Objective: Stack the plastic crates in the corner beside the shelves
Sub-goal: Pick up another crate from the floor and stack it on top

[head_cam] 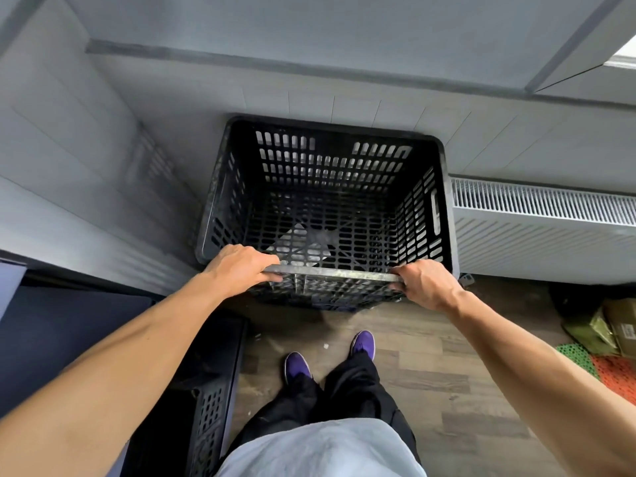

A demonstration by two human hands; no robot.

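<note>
At the far side, grey walls (pixel 309 80) meet in a corner above the wood floor (pixel 447 373). A white radiator (pixel 533 235) runs along the far wall on the right, just beside the big black crate (pixel 327 173), which sits tight in that corner. A second black crate (pixel 210 407) stands near on the left. Brown boxes (pixel 616 325) and green and orange mats (pixel 581 359) lie at the right edge. Through the big crate's holes a pale patch shows. The left hand (pixel 241 266) and the right hand (pixel 426 284) each curl round its near rim. Purple shoes (pixel 296 364) stand below.
</note>
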